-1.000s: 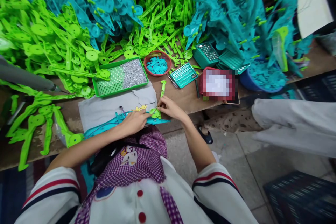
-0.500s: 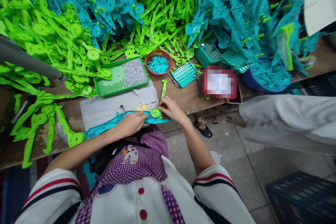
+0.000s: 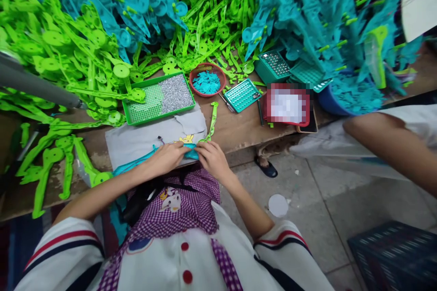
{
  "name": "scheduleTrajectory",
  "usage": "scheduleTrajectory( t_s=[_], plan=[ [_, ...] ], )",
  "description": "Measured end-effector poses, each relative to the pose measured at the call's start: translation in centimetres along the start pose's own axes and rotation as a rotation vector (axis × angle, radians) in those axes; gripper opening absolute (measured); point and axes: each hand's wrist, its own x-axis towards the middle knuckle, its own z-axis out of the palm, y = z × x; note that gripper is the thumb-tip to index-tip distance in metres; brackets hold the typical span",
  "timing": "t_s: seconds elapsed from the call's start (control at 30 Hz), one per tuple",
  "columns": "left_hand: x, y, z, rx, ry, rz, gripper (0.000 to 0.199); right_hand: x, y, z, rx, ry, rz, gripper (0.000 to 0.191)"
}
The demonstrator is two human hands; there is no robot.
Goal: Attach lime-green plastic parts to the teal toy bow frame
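Brown worktable (image 3: 239,129) above a grey tiled floor (image 3: 317,177); dark crate (image 3: 392,250) on the floor, lower right. Along the far side of the table: heaped lime-green parts (image 3: 54,38) and teal parts (image 3: 112,0). At the near edge, grey cloth (image 3: 136,138) with, across its front, one long teal part (image 3: 131,163), partly covered by both hands. Left hand (image 3: 169,157): fingers closed on the teal part. Right hand (image 3: 212,159): fingers drawn together on the same part, near its right end. One lime-green arm piece (image 3: 213,120), pointing away from the right fingertips, contact unclear. Beyond the cloth, green tray (image 3: 136,111) of small silvery pieces; to its right, red basket (image 3: 222,86) of teal chips, then teal tray (image 3: 242,95), red container (image 3: 268,116) with contents blurred, blue basin (image 3: 329,104) of teal pieces. Far right, bare forearm (image 3: 392,145) of another person.
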Motion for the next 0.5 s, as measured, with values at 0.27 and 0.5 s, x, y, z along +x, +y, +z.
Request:
scheduleTrajectory(
  t_s=[0.27, 0.5],
  plan=[
    [-0.1, -0.7, -0.2, 0.028, 0.009, 0.031, 0.040, 0.4, 0.0, -0.3, -0.121, -0.058, -0.036, 0.034],
    [1.2, -1.8, -1.1, 0.226, 0.024, 0.167, 0.030, 0.6, -0.2, -0.5, -0.267, -0.082, -0.083, 0.032]
  ],
)
